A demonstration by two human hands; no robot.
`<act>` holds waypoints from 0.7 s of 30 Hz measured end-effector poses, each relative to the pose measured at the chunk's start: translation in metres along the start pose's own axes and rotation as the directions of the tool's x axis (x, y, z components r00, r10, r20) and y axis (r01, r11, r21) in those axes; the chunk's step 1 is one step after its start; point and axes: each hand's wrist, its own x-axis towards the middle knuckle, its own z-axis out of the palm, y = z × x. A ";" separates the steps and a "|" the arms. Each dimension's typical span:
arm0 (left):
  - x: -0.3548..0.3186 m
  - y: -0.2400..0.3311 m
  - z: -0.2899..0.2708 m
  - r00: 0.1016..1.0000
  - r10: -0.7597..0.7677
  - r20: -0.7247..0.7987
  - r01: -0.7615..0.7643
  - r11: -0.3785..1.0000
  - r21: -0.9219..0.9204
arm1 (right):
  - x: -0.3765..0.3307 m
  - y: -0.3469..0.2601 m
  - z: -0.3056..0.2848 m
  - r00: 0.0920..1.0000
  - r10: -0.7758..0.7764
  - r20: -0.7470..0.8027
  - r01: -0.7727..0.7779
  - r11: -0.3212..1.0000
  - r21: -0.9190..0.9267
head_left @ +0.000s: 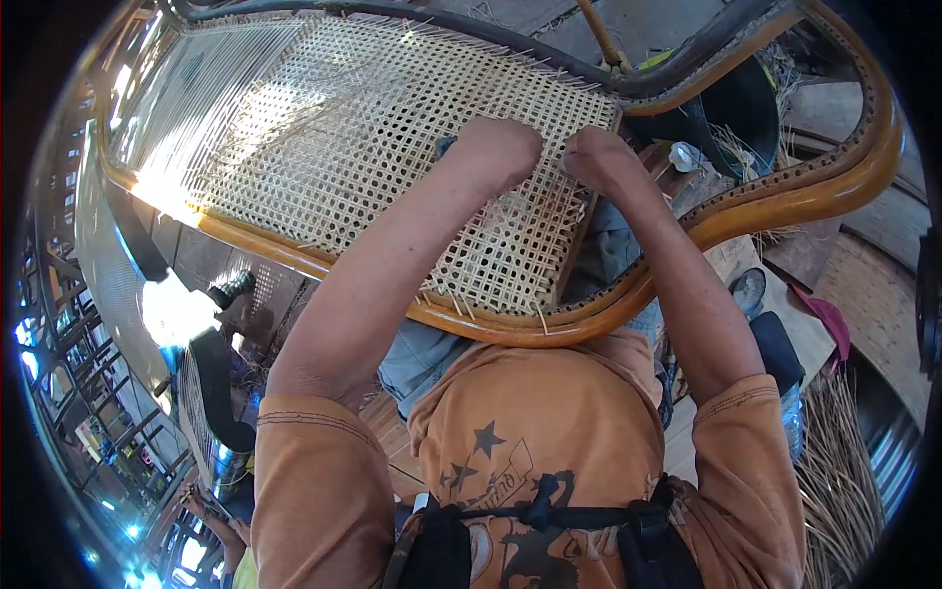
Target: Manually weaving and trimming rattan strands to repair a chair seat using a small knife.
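A cane webbing panel (343, 147) with an open hole pattern spans a curved, varnished wooden furniture frame (549, 327) across my lap. Over its right part my left hand (500, 154) is closed in a fist, knuckles up. A small dark-blue piece (444, 147) shows beside that fist; whether the hand holds it I cannot tell. My right hand (597, 159) is closed too, a short gap to the right, near the webbing's right edge. What either hand grips is hidden under the fingers. Loose cane ends stick out along the webbing's edges.
The frame's right loop (834, 196) has a row of small holes along its inner edge. A bundle of cane strips (834, 481) lies at the lower right, near a dark pink cloth (824, 324). At the lower left another person's hand (201, 506) shows.
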 end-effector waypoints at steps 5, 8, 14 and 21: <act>0.007 0.012 -0.015 0.988 -0.130 0.083 0.135 0.989 -0.052 | -0.018 -0.016 -0.004 0.996 -0.066 -0.059 0.067 0.998 0.010; -0.002 0.000 -0.020 0.979 -0.204 0.020 0.203 0.978 0.046 | -0.020 -0.023 -0.007 0.985 -0.087 -0.148 0.083 0.996 -0.038; -0.042 -0.029 -0.047 0.979 -0.191 -0.070 0.192 0.981 0.004 | -0.007 -0.029 0.003 0.914 -0.368 -0.171 0.392 0.689 0.609; -0.023 -0.002 -0.026 0.962 -0.226 0.151 0.223 0.974 0.041 | -0.019 -0.028 -0.005 0.998 -0.011 -0.064 0.025 0.973 0.231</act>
